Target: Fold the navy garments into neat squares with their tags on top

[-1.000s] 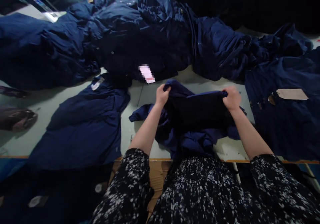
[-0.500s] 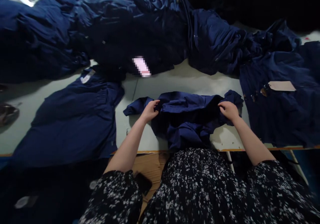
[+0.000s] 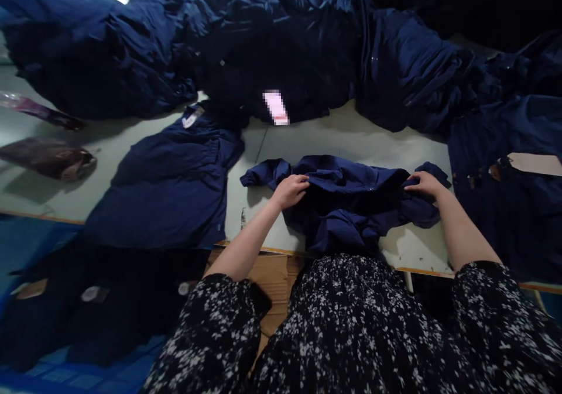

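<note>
2 contacts are made on a crumpled navy garment [image 3: 346, 204], its long axis running left to right along the near edge of the tabletop [image 3: 316, 133]: by the left hand [image 3: 290, 192], nearer its middle, and the right hand [image 3: 424, 184], at its right end. Fingers are held together, unclamped.

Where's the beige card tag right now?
In the head view, the beige card tag sits at the far right edge, on the flat navy garment, beyond and to the right of the right hand.
</note>
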`<move>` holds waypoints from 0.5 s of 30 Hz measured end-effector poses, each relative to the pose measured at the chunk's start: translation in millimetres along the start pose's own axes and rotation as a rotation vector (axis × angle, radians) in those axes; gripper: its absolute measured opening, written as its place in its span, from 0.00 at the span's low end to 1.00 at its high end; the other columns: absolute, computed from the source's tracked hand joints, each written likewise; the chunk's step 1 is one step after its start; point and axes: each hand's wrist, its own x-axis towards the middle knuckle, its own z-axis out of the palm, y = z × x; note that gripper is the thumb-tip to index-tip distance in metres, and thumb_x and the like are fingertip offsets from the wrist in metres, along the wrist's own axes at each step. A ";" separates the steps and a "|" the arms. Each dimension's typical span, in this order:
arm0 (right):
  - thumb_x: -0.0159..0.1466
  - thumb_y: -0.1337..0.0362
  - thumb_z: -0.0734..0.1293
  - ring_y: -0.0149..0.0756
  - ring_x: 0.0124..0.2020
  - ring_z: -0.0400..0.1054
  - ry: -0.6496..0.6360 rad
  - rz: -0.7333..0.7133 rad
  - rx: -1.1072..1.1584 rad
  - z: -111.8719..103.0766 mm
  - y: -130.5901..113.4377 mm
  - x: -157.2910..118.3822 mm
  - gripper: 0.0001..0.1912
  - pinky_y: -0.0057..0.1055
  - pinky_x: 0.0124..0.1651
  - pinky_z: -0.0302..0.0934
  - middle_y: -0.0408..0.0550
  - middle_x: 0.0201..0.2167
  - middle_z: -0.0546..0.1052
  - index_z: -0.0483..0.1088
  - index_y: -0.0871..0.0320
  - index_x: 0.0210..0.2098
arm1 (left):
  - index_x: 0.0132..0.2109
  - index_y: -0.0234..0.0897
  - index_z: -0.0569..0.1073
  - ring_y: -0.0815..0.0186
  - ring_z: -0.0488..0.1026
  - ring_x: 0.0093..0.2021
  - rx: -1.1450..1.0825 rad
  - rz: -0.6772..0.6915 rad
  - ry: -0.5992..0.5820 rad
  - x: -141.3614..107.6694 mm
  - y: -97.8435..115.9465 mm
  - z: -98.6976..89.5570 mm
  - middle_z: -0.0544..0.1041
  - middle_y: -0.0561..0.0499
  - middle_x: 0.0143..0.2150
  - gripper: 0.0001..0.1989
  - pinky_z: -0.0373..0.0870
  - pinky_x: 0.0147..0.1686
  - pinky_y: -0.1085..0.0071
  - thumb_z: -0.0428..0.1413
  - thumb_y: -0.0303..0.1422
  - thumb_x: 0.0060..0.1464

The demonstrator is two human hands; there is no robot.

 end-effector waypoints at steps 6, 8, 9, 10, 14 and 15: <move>0.49 0.47 0.77 0.45 0.31 0.73 0.139 0.037 0.051 -38.9 -10.0 -11.6 0.18 0.37 0.39 0.68 0.46 0.22 0.75 0.77 0.55 0.25 | 0.38 0.38 0.82 0.58 0.77 0.50 -0.226 -0.333 0.258 39.3 -37.5 -33.8 0.83 0.47 0.44 0.17 0.73 0.59 0.59 0.50 0.23 0.46; 0.49 0.46 0.77 0.43 0.30 0.72 0.125 0.032 0.143 -51.1 -12.0 -17.3 0.18 0.37 0.39 0.67 0.45 0.21 0.74 0.76 0.55 0.25 | 0.35 0.41 0.82 0.57 0.78 0.48 -0.293 -0.356 0.178 47.6 -42.1 -52.3 0.83 0.48 0.40 0.17 0.74 0.58 0.60 0.51 0.23 0.43; 0.49 0.47 0.77 0.42 0.30 0.71 0.136 0.034 0.195 -57.6 -12.0 -19.7 0.18 0.36 0.38 0.67 0.44 0.21 0.74 0.75 0.55 0.25 | 0.35 0.41 0.82 0.57 0.78 0.47 -0.330 -0.370 0.143 50.5 -42.5 -62.2 0.83 0.49 0.38 0.17 0.75 0.56 0.61 0.51 0.24 0.41; 0.49 0.48 0.77 0.42 0.30 0.71 0.170 0.041 0.242 -64.7 -11.1 -21.6 0.18 0.36 0.38 0.67 0.44 0.21 0.74 0.74 0.55 0.25 | 0.35 0.41 0.82 0.57 0.78 0.45 -0.372 -0.392 0.116 52.8 -41.9 -72.5 0.83 0.49 0.36 0.18 0.76 0.53 0.62 0.52 0.24 0.40; 0.47 0.60 0.77 0.39 0.31 0.70 0.443 0.047 0.310 -95.9 -0.6 -21.6 0.11 0.34 0.38 0.66 0.46 0.25 0.76 0.73 0.55 0.25 | 0.39 0.38 0.84 0.63 0.76 0.32 -0.548 -0.519 0.059 59.5 -35.1 -114.1 0.81 0.49 0.31 0.19 0.76 0.39 0.66 0.52 0.25 0.42; 0.46 0.63 0.76 0.38 0.31 0.69 0.492 0.040 0.298 -103.4 2.0 -19.9 0.09 0.34 0.38 0.65 0.46 0.26 0.76 0.73 0.55 0.25 | 0.40 0.37 0.84 0.64 0.75 0.31 -0.569 -0.524 0.066 61.5 -33.0 -123.3 0.80 0.48 0.30 0.19 0.75 0.37 0.67 0.53 0.25 0.43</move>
